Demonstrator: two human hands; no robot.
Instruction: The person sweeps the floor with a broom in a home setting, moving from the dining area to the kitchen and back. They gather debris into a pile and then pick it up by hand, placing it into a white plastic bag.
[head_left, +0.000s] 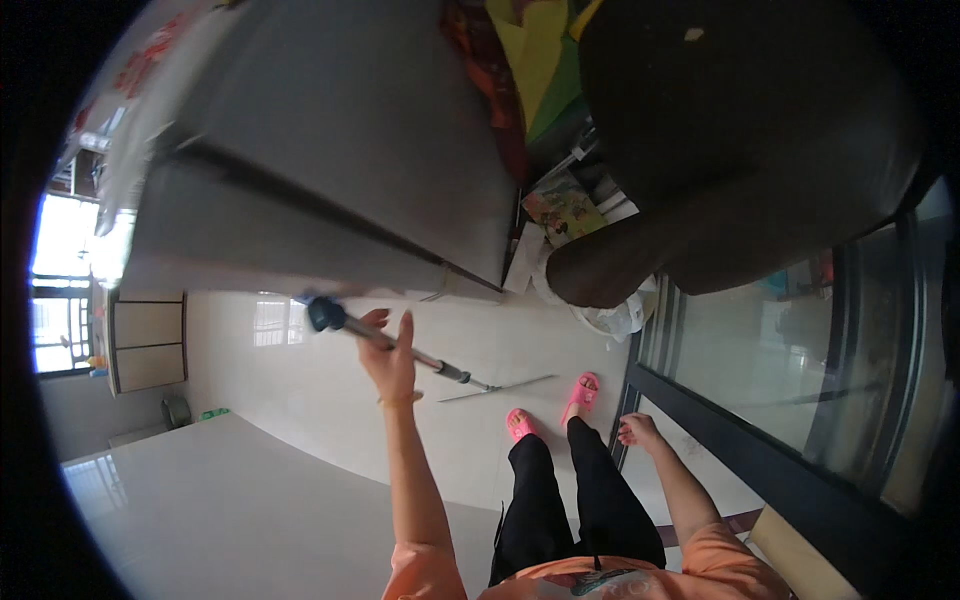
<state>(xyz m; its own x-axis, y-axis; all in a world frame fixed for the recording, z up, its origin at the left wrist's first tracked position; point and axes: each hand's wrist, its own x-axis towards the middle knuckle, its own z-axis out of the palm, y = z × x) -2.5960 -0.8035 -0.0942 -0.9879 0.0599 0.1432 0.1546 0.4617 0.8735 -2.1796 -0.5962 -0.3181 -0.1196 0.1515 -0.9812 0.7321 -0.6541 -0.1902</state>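
My left hand (392, 368) is closed around the metal pole of a long-handled flat mop (455, 373). The pole slants, its dark blue grip end raised to the left of the hand. Beyond a grey joint, the thin, wide head shows nearly edge-on near the floor, close to my feet. Whether it is a mop or a squeegee head is hard to make out. My right hand (638, 430) hangs at my side, fingers loosely bent and holding nothing, beside the dark frame of a glass sliding door (720, 420).
A tall grey refrigerator-like cabinet (360, 110) stands ahead on the left. A dark brown rounded object (740, 150) looms at upper right, above a bin with a white bag (622, 318). Pink slippers (585, 392) are on my feet; a pale surface (250, 500) lies left.
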